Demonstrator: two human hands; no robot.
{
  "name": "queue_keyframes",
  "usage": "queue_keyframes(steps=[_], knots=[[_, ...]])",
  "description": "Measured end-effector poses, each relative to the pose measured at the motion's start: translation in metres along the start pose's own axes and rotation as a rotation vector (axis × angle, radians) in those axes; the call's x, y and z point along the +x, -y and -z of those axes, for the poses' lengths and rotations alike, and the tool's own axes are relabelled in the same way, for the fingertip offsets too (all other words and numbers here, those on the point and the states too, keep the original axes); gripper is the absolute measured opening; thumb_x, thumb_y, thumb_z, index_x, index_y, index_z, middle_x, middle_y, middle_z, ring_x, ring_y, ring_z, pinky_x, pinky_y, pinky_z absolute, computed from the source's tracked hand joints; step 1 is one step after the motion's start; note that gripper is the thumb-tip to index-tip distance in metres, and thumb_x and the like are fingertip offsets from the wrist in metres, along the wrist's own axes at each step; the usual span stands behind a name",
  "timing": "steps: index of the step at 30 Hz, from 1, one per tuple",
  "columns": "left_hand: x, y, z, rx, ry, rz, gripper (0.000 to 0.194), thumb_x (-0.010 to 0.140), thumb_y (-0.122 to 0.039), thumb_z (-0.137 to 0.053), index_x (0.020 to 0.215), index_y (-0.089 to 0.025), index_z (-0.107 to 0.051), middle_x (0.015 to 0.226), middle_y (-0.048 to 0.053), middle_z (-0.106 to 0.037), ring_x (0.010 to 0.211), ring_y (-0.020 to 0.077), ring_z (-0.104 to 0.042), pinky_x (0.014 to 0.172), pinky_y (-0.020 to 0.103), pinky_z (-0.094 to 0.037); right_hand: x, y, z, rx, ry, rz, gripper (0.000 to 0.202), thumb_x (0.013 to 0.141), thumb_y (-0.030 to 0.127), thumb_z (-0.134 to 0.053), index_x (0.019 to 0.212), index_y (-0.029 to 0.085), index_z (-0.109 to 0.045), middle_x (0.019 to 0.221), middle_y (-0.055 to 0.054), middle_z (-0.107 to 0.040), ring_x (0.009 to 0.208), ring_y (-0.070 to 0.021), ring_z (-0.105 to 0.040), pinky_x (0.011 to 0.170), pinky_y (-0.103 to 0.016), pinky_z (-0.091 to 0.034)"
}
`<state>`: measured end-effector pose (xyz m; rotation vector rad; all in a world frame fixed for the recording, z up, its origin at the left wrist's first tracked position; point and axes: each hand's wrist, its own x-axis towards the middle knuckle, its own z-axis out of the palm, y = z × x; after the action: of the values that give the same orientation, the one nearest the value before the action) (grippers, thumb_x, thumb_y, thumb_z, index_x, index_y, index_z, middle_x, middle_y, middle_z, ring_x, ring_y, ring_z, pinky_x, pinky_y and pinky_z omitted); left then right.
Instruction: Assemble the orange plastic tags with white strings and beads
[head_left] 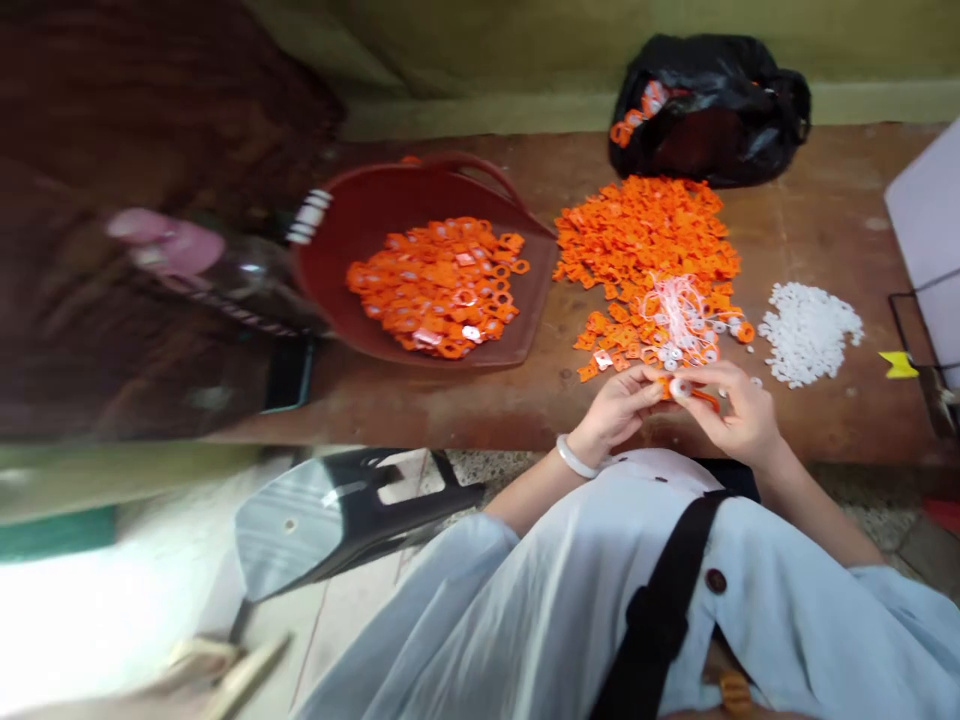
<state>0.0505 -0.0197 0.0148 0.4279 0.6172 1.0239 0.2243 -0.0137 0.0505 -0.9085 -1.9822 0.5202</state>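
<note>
At the table's front edge, my left hand (616, 408) pinches a small orange plastic piece (664, 384). My right hand (739, 412) meets it from the other side, thumb and forefinger closed on a small white round piece (680, 388) that touches or nearly touches the orange one. More orange shows beneath the right fingers, partly covered. Just beyond both hands lies a tangle of pale pink and white strings (677, 308) with white discs at its near end. Behind it spreads a heap of orange plastic pieces (649, 235). Right of my right hand is a pile of small white plastic parts (808, 330).
A dark red scoop-shaped basket (330, 290) holding orange pieces stands left. An open black plastic bag (712, 110) sits against the wall. Further left are a blurred pink-capped bottle (176, 245) and a phone (289, 372). A grey stool (292, 525) stands below the table edge.
</note>
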Motion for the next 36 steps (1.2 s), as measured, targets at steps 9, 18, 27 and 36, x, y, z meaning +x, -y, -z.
queue_keyframes(steps=[9,18,27,36], knots=[[-0.0030,-0.0045,-0.0047,-0.021,-0.002,-0.039,0.039,0.057,-0.036,-0.090,0.077,-0.013,-0.065,0.079,0.002,-0.068,0.073,0.0121,-0.065,0.078,0.030,-0.054,0.0023,-0.0078,-0.0038,0.006,-0.001,0.082,0.036,0.079,0.013,-0.071,0.113,0.025,-0.063,0.100,-0.006,-0.074,0.091,-0.0226,-0.071,0.082,-0.039,-0.060],[-0.0033,-0.0012,-0.0055,-0.031,-0.026,-0.053,0.033,0.058,-0.030,-0.090,0.077,-0.014,-0.068,0.076,0.001,-0.068,0.071,0.0116,-0.064,0.073,0.026,-0.054,0.0036,-0.0009,-0.0046,-0.064,0.004,0.174,0.033,0.085,0.013,-0.066,0.115,0.026,-0.061,0.099,-0.006,-0.074,0.090,-0.0217,-0.071,0.079,-0.038,-0.059],[-0.0023,0.0026,-0.0029,-0.009,-0.040,-0.004,0.032,0.060,-0.031,-0.089,0.077,-0.014,-0.067,0.076,0.000,-0.068,0.071,0.0108,-0.064,0.072,0.023,-0.054,0.0009,0.0002,-0.0022,-0.064,0.014,0.087,0.028,0.089,0.021,-0.061,0.117,0.024,-0.056,0.103,-0.006,-0.073,0.093,-0.0199,-0.071,0.082,-0.036,-0.060],[-0.0030,0.0039,-0.0016,-0.016,-0.067,0.035,0.035,0.059,-0.031,-0.089,0.074,-0.013,-0.064,0.076,0.001,-0.067,0.072,0.0115,-0.065,0.072,0.025,-0.056,0.0035,-0.0013,0.0004,-0.063,0.119,-0.004,0.031,0.088,0.022,-0.061,0.119,0.024,-0.056,0.114,-0.007,-0.072,0.104,-0.0218,-0.070,0.090,-0.038,-0.058]])
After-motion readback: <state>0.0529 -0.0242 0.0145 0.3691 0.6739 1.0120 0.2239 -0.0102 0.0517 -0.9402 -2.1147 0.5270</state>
